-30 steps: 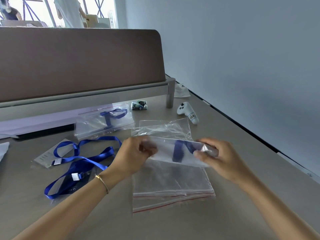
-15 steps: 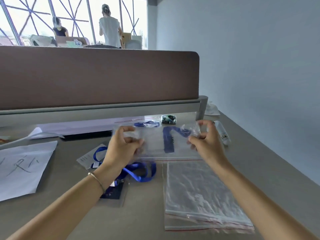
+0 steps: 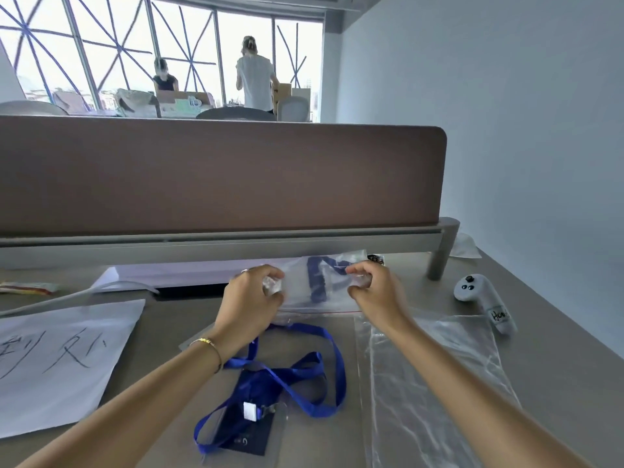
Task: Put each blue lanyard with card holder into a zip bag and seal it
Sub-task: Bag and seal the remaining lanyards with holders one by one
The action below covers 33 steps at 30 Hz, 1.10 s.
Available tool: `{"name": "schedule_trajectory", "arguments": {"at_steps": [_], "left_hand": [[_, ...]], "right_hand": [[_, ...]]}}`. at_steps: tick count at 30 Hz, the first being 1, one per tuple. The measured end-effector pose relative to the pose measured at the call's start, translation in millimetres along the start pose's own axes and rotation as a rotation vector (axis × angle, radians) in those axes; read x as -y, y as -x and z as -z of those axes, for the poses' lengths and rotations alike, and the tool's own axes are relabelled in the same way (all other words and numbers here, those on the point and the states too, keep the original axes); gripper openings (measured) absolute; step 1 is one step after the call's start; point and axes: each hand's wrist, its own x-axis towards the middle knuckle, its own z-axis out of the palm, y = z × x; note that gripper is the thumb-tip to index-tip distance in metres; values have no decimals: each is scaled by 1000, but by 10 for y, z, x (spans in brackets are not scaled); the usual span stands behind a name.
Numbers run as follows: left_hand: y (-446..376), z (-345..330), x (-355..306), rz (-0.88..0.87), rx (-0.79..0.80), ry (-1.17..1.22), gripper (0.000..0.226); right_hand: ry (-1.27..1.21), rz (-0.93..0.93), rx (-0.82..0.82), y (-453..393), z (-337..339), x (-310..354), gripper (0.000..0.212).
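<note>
Your two hands are raised a little above a grey table (image 3: 557, 349), holding a clear zip bag (image 3: 320, 288) between them near the far edge, just in front of a brown partition screen (image 3: 216, 173). Your left hand (image 3: 248, 304) has its fingers curled in a tight grip on the bag's left end, and your right hand (image 3: 373, 292) pinches the bag's right end, fingers curled around the plastic. Inside the bag a folded blue lanyard (image 3: 319, 276) shows through the film. A thin red line runs along the bag's near edge; whether the seal is fully pressed closed cannot be told.

Nearer to you, between your forearms, a second blue lanyard with card holder (image 3: 270, 400) lies loose on the table, its ribbon looped over a dark card in a clear sleeve. To its right lies a flat stack of empty zip bags (image 3: 435, 393), partly under your right forearm. A white handheld controller (image 3: 483, 300) rests at the far right of the table. A white sheet of paper (image 3: 57, 363) with handwritten marks lies to your left. Beyond the screen, two people stand by a large window.
</note>
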Motion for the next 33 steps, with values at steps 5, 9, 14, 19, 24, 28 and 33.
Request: {"name": "schedule_trajectory", "arguments": {"at_steps": [5, 9, 14, 19, 24, 28, 33], "left_hand": [[-128, -119, 146, -57, 0, -161, 31], [-132, -119, 179, -63, 39, -234, 33], [23, 89, 184, -111, -6, -203, 50], [408, 515, 382, -24, 113, -277, 48], [814, 768, 613, 55, 369, -383, 43], [914, 846, 645, -31, 358, -454, 22], [891, 934, 734, 15, 201, -411, 32]], "right_hand": [[122, 25, 42, -80, -195, -118, 42], [246, 0, 83, -49, -258, -185, 45], [291, -15, 67, 141, -130, -46, 58], [273, 80, 28, 440, 36, 212, 41], [184, 170, 102, 730, -56, 537, 22], [150, 193, 183, 861, -235, 752, 20], [135, 172, 270, 905, -507, 945, 21]]}}
